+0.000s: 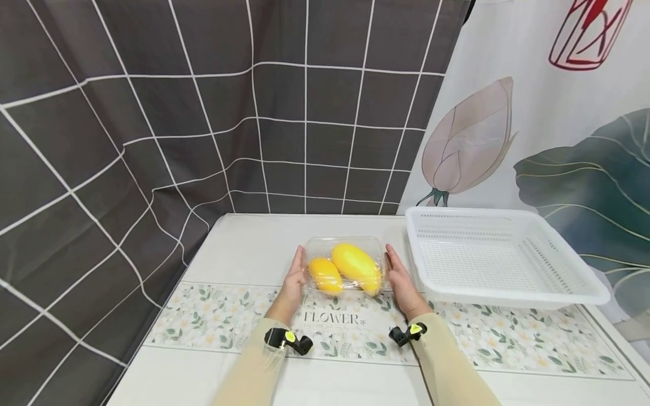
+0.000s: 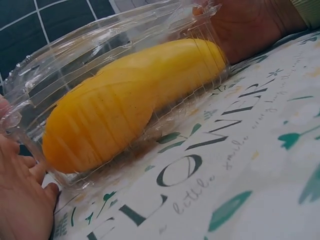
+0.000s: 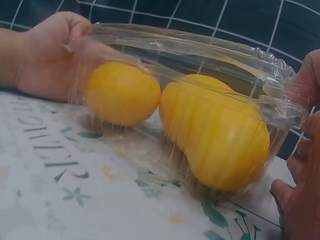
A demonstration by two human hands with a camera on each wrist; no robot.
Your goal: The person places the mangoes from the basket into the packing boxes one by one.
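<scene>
A clear plastic clamshell box (image 1: 317, 245) sits on the table with its lid down over the fruit. Through the plastic show a large yellow mango (image 1: 356, 265) and a smaller, more orange mango (image 1: 326, 276). At the box's left end, my left hand (image 1: 291, 286) grips the edge. My right hand (image 1: 404, 287) holds the opposite end, fingers pointing away from me. In the right wrist view, right-hand fingers (image 3: 306, 82) touch the rim, with others curled lower down. The far sides of both hands are partly hidden.
A white perforated plastic basket (image 1: 508, 299) stands to the right on the table. The white tablecloth (image 1: 244, 248) has a floral band reading FLOWER. A dark gridded curtain (image 1: 330, 146) hangs behind and to the left; a flower-printed curtain (image 1: 472, 135) hangs at the right.
</scene>
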